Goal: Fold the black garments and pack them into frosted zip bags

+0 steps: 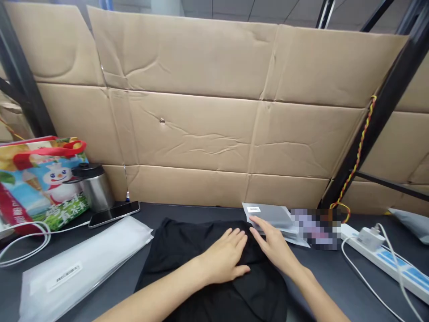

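Observation:
A black garment (pixel 187 243) lies spread on the dark table in front of me; its exact kind cannot be made out. My left hand (pixel 226 257) rests flat on it, fingers stretched out and thumb apart. Near the garment's upper right edge is my right hand (pixel 273 243), open, with its fingertips by the edge of a small stack of clear plastic packets (pixel 275 217). Neither hand holds anything. Part of the garment is hidden under my left hand and forearm.
On the left lie frosted plastic bags (pixel 83 264) with a barcode label, a phone (pixel 114 214) on a white cable, a steel flask (pixel 97 188) and a colourful bag (pixel 40 183). A white power strip (pixel 389 259) is at right. Cardboard (pixel 201 125) walls the back.

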`<state>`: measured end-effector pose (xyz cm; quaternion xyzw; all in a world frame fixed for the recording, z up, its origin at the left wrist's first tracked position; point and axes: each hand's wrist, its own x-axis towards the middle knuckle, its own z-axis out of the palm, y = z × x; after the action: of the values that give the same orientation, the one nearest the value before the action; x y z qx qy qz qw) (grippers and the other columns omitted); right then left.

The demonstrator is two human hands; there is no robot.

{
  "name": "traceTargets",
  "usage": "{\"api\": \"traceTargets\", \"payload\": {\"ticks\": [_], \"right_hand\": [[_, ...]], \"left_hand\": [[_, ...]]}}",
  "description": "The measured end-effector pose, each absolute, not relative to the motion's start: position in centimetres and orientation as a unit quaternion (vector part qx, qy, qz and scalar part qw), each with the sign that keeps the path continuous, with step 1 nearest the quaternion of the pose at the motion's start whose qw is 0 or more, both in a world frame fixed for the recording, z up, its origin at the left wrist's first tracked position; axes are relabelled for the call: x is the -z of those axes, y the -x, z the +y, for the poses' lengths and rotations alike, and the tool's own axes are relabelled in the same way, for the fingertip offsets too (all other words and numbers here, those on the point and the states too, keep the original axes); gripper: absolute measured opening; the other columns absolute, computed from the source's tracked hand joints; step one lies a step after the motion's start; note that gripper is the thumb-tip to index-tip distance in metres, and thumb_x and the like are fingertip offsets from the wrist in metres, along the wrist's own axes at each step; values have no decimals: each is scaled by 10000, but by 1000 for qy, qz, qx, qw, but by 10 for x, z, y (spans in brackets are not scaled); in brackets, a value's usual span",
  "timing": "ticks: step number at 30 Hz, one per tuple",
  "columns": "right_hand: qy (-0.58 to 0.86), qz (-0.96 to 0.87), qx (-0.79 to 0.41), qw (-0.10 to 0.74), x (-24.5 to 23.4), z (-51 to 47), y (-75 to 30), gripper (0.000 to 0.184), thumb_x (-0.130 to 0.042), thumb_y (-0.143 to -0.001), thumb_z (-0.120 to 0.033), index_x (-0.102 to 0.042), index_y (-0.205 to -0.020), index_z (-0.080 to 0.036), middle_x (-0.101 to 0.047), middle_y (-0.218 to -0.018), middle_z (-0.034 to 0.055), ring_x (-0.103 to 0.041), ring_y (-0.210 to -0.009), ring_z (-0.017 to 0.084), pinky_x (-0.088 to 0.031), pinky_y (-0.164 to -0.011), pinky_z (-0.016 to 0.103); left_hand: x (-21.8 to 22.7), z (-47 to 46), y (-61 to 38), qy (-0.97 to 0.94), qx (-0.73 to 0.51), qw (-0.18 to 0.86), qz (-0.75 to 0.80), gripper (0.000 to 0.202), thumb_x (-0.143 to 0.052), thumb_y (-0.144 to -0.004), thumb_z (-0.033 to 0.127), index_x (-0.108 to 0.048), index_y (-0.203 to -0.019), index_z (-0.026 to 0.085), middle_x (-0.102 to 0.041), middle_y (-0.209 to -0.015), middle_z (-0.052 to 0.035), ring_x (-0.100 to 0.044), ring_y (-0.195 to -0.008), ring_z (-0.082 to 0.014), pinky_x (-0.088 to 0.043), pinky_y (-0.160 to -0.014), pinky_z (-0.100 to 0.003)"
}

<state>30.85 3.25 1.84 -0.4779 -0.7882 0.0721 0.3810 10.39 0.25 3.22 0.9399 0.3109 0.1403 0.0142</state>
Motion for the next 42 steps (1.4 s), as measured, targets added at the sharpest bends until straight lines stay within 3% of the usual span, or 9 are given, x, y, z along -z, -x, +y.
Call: {"api": "traceTargets", "payload": {"ticks": [5, 10, 12, 16, 21, 26, 31, 37, 42], "right_hand": [[458, -815, -94, 343, -24, 24, -308, 437, -435, -899, -352, -469, -1316, -227, -493, -1366, 80, -431, -1272, 238, -352, -1060, 449], [415, -858, -112, 281, -30, 16, -310, 654, -458, -794, -173, -306, -1424, -263, -335, -1478, 38, -304, -1349, 203, -275, -1109, 436], [417, -861, -91, 276, -26, 20, -311, 664, -415, -731, -80, -404, -1374, -250, -408, -1436, 33, -333, -1335, 192, -274, -1111, 439], [439, -854, -39, 277, -16, 29, -314, 650, -357, -620, 6, -607, -1173, -226, -556, -1306, 31, -427, -1275, 200, -281, -1106, 473], [427, -849, 53, 307, -29, 30, -307, 682, -332, -621, 41, -618, -1162, -260, -499, -1362, 26, -365, -1315, 220, -281, -1096, 516], [358, -884, 132, 271, -63, 30, -258, 642, -307, -685, 92, -642, -1116, -246, -498, -1359, 51, -348, -1324, 228, -284, -1089, 523], [249, -934, 138, 217, -67, 26, -185, 340, -408, -903, -83, -638, -1117, -216, -549, -1308, 82, -375, -1308, 237, -265, -1110, 462], [327, -918, 47, 221, -41, 11, -160, 523, -430, -941, -290, -298, -1432, -168, -405, -1434, 102, -297, -1350, 253, -254, -1116, 467], [376, -907, -64, 178, -30, -5, -173, 544, -293, -965, -456, -360, -1408, -148, -333, -1467, 97, -233, -1373, 259, -200, -1129, 479]], "left_hand": [[-11, 16, -130, -921, -192, 5, 338, 372, -428, -924, 214, -510, -1232, 23, -563, -1257, -243, -484, -1223, -346, -364, -1033, -473], [-26, 17, -123, -899, -229, 29, 372, 339, -302, -976, 169, -490, -1249, 96, -628, -1190, -157, -611, -1087, -242, -503, -905, -345], [-32, 14, -117, -901, -234, 37, 364, 324, -329, -985, 201, -486, -1263, 144, -623, -1214, -112, -594, -1113, -211, -474, -950, -323], [-41, 11, -71, -905, -225, 41, 358, 369, -371, -992, 302, -454, -1332, 187, -510, -1367, -71, -425, -1287, -207, -303, -1098, -397], [-39, 7, 41, -862, -196, 38, 467, 370, -306, -1009, 329, -496, -1321, 267, -497, -1382, 0, -319, -1349, -199, -224, -1124, -443], [-22, -6, 98, -844, -169, 18, 509, 388, -312, -1005, 344, -438, -1368, 290, -437, -1426, -2, -288, -1361, -224, -211, -1115, -479], [-9, -9, 97, -844, -169, 5, 509, 401, -319, -1004, 326, -399, -1393, 270, -412, -1443, -12, -269, -1368, -217, -226, -1114, -470], [-6, -8, 99, -843, -184, 0, 505, 392, -323, -1007, 326, -412, -1385, 271, -422, -1437, -13, -289, -1360, -212, -239, -1115, -455], [-6, -8, 100, -844, -173, -2, 507, 390, -333, -1003, 315, -419, -1380, 262, -426, -1434, -19, -290, -1359, -220, -249, -1109, -464]]}}
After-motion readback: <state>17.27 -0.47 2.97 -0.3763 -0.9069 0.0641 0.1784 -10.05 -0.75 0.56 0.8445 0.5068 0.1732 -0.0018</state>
